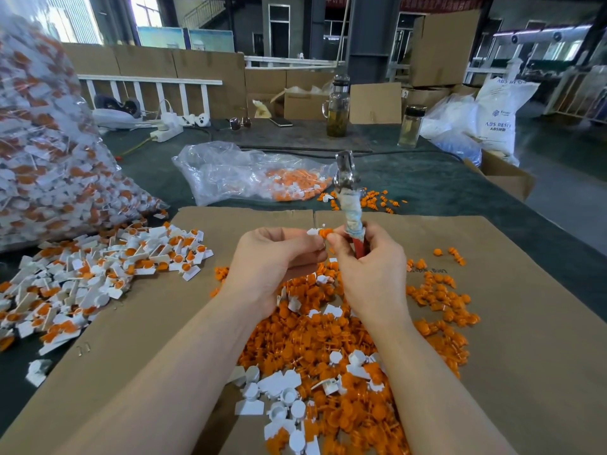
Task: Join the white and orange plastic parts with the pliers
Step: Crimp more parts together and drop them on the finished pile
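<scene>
Fitting step: left hand [279, 254] pinching small white plastic part [312, 231] against orange plastic cap [325, 232] above cardboard sheet [512, 323]; right hand [368, 270] gripping upright red-handled steel pliers [348, 188], touching cap. Next, probably: squeezing joint between plier tips.

White sack [501, 113], far right: printed "ABS RESIN", with "ABS" repeated beneath. Cardboard sheet [512, 323], near: small inverted print, not legible.

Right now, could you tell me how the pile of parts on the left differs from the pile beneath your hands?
The left pile is mostly white, its pieces showing orange centres, seemingly already joined; the pile under the hands is mostly loose orange parts with some white ones mixed in. The left pile spills off the cardboard onto the table; the other lies fully on it. Both hold the same two colours.
</scene>
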`<state>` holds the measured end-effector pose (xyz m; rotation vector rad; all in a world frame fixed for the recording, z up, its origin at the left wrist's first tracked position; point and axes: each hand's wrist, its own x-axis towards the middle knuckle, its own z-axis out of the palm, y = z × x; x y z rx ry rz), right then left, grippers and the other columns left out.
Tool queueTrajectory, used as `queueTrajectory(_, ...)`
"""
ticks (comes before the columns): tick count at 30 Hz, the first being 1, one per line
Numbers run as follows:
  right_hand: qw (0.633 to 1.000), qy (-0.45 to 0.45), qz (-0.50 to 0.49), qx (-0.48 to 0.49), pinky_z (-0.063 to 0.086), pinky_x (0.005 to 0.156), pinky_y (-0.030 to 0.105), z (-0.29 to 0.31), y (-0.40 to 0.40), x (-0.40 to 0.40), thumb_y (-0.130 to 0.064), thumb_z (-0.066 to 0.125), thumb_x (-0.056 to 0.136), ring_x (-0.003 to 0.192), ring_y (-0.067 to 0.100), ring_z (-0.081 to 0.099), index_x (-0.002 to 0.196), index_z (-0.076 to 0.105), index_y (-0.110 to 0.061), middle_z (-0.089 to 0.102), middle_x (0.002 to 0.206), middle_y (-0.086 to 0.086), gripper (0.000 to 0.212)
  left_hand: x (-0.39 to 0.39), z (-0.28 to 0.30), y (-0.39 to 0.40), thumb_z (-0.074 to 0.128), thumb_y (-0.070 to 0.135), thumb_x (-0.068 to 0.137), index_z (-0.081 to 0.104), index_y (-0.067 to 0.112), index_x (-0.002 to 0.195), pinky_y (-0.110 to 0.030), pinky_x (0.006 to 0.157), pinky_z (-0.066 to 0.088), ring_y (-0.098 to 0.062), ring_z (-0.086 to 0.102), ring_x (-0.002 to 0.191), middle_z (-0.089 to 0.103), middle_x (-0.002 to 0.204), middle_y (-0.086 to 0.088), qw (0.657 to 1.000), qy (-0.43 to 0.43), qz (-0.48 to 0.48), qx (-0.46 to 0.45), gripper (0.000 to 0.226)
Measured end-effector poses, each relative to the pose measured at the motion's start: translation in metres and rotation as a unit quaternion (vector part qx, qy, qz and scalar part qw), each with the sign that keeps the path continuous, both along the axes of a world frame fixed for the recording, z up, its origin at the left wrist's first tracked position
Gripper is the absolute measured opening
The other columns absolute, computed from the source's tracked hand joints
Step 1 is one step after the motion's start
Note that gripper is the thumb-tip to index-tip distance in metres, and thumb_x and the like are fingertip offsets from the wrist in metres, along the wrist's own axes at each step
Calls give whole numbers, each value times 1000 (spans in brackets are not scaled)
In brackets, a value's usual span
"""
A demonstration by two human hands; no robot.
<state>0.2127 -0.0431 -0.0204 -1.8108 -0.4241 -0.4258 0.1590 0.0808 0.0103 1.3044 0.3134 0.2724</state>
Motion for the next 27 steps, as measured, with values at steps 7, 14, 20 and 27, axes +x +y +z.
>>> queueTrajectory(7,1000,-4,-24,0,43,58,9,0,1,0,-32,69,88,71,-6,58,100,68,-19,62,72,-15,18,-1,-1,-5,78,1,78,72,3,79,-23,59,57,-21,74,67,75,73,-15,997,-42,36,53,7)
queueTrajectory(14,999,-35,-33,0,44,59,9,1,1,-3,-29,70,88,77,-1,60,91,61,-30,61,71,-18,10,-1,-1,-9,79,3,79,74,8,78,-22,60,58,-21,75,69,75,72,-10,990,-57,59,118,7)
queueTrajectory(20,999,-37,-24,4,43,59,7,2,2,-3,-27,71,87,78,-2,60,90,61,-30,61,71,-19,11,-1,-2,-9,79,5,79,75,9,80,-19,60,56,-17,75,68,75,71,-6,985,-61,65,150,6)
queueTrajectory(27,999,-30,-30,-23,41,57,5,3,1,-3,-29,70,87,75,-2,60,93,65,-23,61,72,-17,9,0,-4,-10,81,12,79,76,19,74,-36,72,62,-15,74,69,75,68,3,961,-51,99,252,9)
